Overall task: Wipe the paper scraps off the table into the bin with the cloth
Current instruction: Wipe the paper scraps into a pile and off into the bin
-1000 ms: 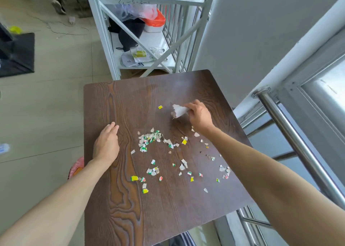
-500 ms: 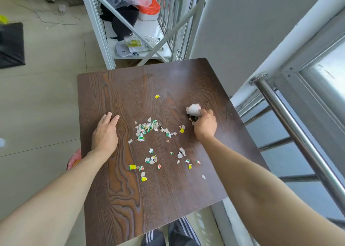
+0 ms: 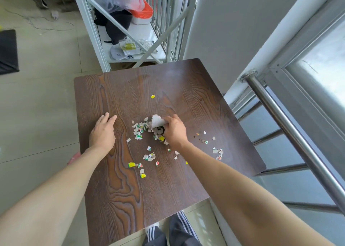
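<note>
Cloth: your right hand is pinching it closed-grip, herding scraps leftward; left hand, flat and empty, is steadying tabletop.

On the white rack behind the table, the top crossbar bears dark handwritten marks, roughly "5-3-1", not clearly legible. A grey packet on its shelf shows "ok". Nothing else is readable.
</note>
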Demonstrator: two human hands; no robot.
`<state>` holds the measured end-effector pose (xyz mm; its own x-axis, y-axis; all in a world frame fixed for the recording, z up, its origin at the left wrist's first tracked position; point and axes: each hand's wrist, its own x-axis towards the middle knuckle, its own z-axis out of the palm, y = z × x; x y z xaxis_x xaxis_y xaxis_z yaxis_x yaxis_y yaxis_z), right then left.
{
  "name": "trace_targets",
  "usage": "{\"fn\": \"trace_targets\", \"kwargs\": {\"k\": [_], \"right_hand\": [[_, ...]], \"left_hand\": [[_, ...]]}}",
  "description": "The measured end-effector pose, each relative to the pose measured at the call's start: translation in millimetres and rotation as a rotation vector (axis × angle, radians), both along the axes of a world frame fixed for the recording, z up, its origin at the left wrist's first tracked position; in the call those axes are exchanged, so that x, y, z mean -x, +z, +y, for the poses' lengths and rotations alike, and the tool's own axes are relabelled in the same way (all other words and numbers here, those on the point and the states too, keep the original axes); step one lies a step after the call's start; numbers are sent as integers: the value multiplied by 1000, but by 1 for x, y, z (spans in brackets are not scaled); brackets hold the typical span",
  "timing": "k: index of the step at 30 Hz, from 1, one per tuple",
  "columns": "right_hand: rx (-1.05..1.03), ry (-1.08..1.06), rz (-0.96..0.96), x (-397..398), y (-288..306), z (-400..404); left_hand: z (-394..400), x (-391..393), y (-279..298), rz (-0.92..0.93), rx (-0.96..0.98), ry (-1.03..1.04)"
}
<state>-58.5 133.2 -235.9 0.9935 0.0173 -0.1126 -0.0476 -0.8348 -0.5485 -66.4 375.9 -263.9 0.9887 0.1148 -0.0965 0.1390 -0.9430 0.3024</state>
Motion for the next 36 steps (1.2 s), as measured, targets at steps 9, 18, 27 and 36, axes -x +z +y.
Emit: {"fn": "trace_targets", "kwargs": {"k": [9, 18, 27, 36], "right_hand": [[202, -195, -103, -21, 15, -103], [171, -403, 12, 13, -3, -52], [-53, -231, 8, 15, 7, 16], [56, -329, -15, -87, 20, -6]], "left_hand": [[1, 18, 3, -43, 63, -86], [-1, 23, -3, -58, 34, -63], [-3, 22, 5, -47, 2, -54], [-1, 20, 1, -68, 13, -40]]}}
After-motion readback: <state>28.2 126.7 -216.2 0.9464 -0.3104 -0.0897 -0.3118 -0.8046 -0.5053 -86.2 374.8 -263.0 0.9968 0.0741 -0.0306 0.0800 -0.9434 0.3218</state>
